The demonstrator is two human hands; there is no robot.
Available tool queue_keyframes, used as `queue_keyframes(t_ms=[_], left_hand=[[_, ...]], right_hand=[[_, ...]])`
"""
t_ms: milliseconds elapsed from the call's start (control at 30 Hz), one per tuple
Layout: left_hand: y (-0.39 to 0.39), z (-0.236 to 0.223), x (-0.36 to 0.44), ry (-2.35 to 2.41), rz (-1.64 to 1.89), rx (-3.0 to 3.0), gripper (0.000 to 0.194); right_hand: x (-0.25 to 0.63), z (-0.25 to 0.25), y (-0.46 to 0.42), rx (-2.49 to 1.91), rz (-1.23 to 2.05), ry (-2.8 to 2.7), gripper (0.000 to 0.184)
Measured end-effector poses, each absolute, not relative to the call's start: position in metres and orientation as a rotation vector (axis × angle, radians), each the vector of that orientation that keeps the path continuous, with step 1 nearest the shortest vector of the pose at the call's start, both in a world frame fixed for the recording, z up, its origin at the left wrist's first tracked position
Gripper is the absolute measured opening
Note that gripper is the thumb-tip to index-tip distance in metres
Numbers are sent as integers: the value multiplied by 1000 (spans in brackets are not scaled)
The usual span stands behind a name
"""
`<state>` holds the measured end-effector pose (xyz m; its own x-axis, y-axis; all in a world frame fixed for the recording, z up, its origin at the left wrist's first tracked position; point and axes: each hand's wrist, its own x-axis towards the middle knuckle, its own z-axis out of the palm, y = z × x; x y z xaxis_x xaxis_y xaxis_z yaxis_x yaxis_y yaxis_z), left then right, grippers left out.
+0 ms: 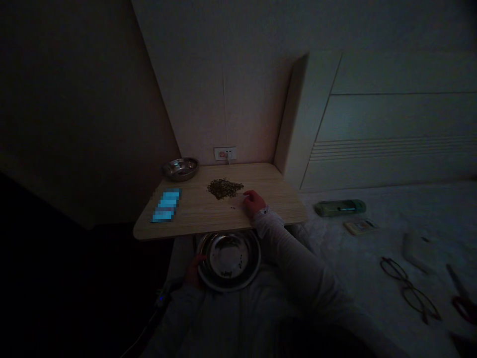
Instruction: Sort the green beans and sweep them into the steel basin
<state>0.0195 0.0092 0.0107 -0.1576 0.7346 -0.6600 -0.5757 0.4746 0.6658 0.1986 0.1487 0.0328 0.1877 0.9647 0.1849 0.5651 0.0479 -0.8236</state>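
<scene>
Pile of small, dark grains on a tabletop, with 2 bare hands at work in dim light. The pile of grains (224, 189) lies loosely spread on the pale wooden tabletop (194, 220), toward its far side; a few separate grains lie nearer the front edge. The right hand (254, 203) is at the near right border of the pile, its fingers curled and the index finger directed toward the grains; whether this grip pinches anything cannot be told at this distance. The left hand (193, 271) has its grip closed on the left rim of a wide metal basin (226, 254), which sits just below the front edge of the tabletop — a small number of grains rest on its floor, near the front and right.

Also on the tabletop: a smaller metal bowl (181, 170) at the far left corner and, in front of it, a phone (167, 205) with a lit screen, blurred. Behind, a wall socket (224, 153) holds a white plug (229, 158). At right, the bed (346, 263) carries a green case (340, 208), a flat packet (359, 227), eyeglasses (407, 283) and red-handled scissors (463, 306).
</scene>
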Motion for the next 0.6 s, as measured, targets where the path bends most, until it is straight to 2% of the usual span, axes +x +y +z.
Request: queue_keyframes(t_ms=[200,500,600], left_hand=[[8,20,21,1295,1185,72,36],[8,12,17,1169,1139,49,23],[8,11,16,1178,1151,37,25]], right_hand=[[200,31,148,-1597,559,-1526,26],[199,29,147,-1571,576,-1565,25],[199,29,145,-1526,639,-1588,24]])
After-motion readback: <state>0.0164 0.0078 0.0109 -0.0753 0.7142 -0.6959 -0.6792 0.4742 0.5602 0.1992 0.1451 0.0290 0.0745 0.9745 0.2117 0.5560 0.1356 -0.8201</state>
